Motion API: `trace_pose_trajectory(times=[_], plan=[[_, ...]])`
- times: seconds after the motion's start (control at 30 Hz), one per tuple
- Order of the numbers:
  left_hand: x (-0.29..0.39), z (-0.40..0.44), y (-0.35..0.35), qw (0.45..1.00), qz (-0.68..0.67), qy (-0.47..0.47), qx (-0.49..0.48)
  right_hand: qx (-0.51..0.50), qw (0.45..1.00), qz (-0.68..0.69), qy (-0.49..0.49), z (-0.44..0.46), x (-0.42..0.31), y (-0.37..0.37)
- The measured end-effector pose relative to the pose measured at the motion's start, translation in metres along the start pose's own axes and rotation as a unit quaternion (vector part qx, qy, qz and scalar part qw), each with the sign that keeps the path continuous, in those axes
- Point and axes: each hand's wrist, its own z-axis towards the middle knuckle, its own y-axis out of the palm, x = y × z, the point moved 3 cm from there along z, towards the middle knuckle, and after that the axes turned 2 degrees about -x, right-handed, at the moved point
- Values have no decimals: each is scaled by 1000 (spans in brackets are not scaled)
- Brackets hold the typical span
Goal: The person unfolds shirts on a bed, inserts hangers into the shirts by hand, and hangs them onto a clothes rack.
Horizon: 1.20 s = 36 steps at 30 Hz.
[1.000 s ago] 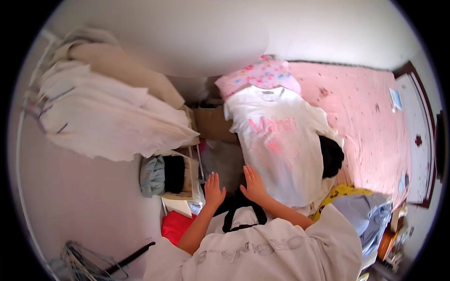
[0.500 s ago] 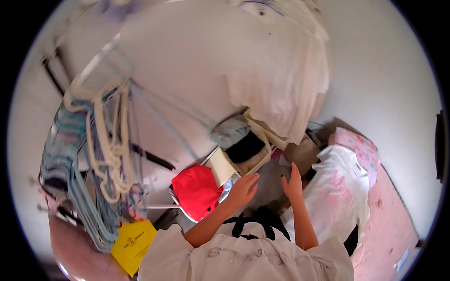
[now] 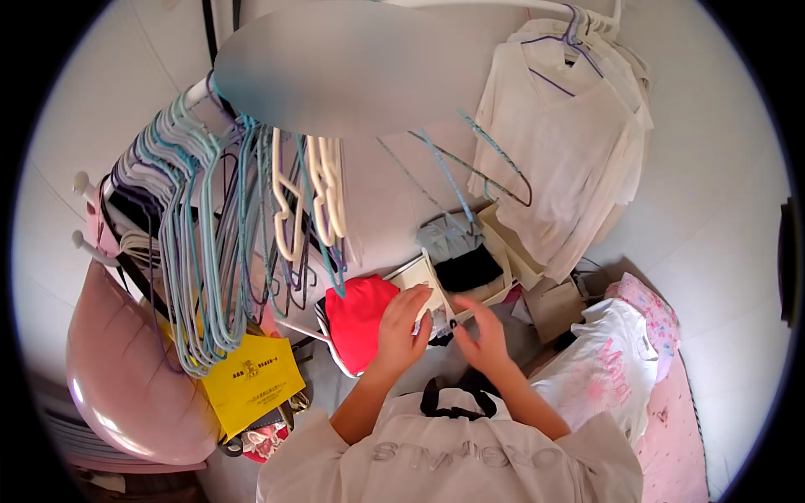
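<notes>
My left hand (image 3: 402,329) is raised over the red cloth (image 3: 356,323), fingers stretched out and thumb held apart, with nothing visible in it. To its right, my right hand (image 3: 486,337) has its thumb and fingers spread. A small gap separates the two hands. Just beyond them stands an open cream box (image 3: 509,289) with a folded black garment (image 3: 468,268) and a grey garment (image 3: 446,235) inside. A white T-shirt with pink print (image 3: 597,369) lies to the right of my right hand.
Many hangers (image 3: 197,251) hang from a rail on the left, several cream ones (image 3: 327,193) among them. Pale long-sleeved tops (image 3: 562,142) hang at upper right. A pink balloon (image 3: 126,377) and a yellow bag (image 3: 256,381) are at lower left. Pink bedding (image 3: 671,436) lies at right.
The view has shifted, bringing more of the hangers and hanging tops into sight. My hands have come closer together, and my left hand now overlaps the red cloth in view.
</notes>
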Motion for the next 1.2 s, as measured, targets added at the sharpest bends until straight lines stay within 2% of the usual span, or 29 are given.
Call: trace_pose_trajectory(times=[0.13,0.23,0.37,0.4,0.53,0.67,0.77,0.87,0.97,1.07,1.2], plan=[[-2,-8,-16,999,1,-13,32,3,989,43,-138,66,-73,-6],[-9,-25,-9,997,-53,-47,18,58,979,-15,-197,110,-122,21],[-4,-38,-6,995,-77,-59,28,116,963,-67,-232,142,-124,45],[-6,-41,-7,994,-81,-66,23,83,971,-68,-213,146,-119,48],[-15,-63,-8,990,-93,-103,-1,97,972,-18,-212,145,-109,39],[-21,-71,-5,988,-103,-114,-26,74,989,39,-125,147,-111,26],[-21,-69,-1,986,-118,-112,-42,74,996,-22,-44,155,-112,16],[-18,-66,3,982,-140,-116,-56,120,980,-136,-78,169,-112,6],[-17,-66,4,975,-164,-133,-67,170,983,-64,-37,170,-119,-12],[-15,-68,4,964,-196,-163,-73,223,970,64,-75,160,-118,-25],[-20,-77,11,951,-236,-187,-68,219,969,107,-41,121,-120,-60]])
